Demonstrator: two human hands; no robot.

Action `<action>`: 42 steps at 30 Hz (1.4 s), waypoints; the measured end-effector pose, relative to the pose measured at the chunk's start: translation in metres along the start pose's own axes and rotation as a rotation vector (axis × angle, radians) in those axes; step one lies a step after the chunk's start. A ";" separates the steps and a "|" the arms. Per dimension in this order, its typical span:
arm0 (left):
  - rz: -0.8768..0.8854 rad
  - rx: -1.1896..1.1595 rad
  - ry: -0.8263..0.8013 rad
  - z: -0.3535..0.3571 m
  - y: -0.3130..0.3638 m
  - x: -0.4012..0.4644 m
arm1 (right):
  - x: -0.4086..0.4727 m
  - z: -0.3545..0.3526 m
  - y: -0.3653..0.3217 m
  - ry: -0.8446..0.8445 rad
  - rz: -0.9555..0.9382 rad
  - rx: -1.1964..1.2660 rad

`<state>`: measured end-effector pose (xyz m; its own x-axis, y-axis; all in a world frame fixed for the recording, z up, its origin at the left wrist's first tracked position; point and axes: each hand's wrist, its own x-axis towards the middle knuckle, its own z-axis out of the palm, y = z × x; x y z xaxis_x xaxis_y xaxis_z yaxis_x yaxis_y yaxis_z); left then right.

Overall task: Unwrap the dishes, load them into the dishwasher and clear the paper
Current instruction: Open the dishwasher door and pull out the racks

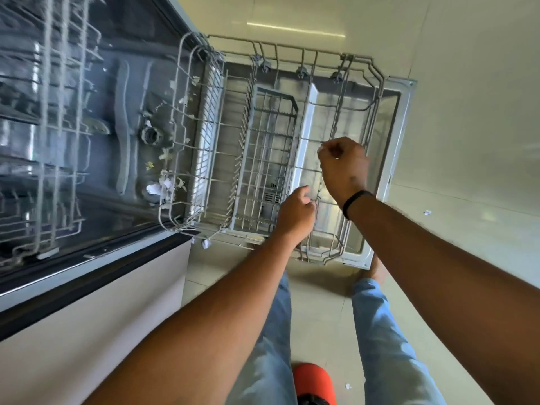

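Landmark: lower rack, a grey wire dishwasher basket pulled fully out over the open dishwasher door. No dishes show in the rack.

Left hand: over the near edge of the rack, fingers curled inward at the wires. Whether it pinches a wire or a bit of paper, I cannot tell.

Right hand: above the rack's door-end section, just beyond the left hand, clenched into a fist with knuckles up. A small pale fleck shows at the fingertips; what it is, cannot tell. Black wristband on that wrist.

Paper scraps: white and yellowish torn bits lie on the tub floor on the side of the rack away from the door edge, clustered by the round filter and the spray arm. More bits sit at the rack's near corner, by the tub's threshold. Single flecks lie on the tiled floor, one past the door's outer edge, one well apart from the rack, near the person's legs.

Upper rack: inside the tub, blurred.

Orange object: at the frame bottom between the jeans legs; identity unclear.
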<state>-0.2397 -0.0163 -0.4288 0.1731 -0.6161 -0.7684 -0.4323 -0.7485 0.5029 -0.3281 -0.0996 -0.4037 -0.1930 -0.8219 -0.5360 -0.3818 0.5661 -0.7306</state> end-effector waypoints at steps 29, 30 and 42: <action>0.110 -0.061 1.024 -0.320 -0.047 -0.077 | -0.133 0.248 -0.244 -0.395 -0.236 0.008; 0.101 -0.077 1.028 -0.319 -0.048 -0.075 | -0.132 0.249 -0.245 -0.394 -0.237 -0.009; 0.085 -0.137 1.009 -0.296 -0.036 -0.075 | -0.124 0.229 -0.239 -0.350 -0.200 -0.023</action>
<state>0.0252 -0.0154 -0.2720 0.8389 -0.5401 -0.0680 -0.3838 -0.6754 0.6298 -0.0060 -0.1186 -0.2597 0.2051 -0.8419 -0.4991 -0.4014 0.3928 -0.8274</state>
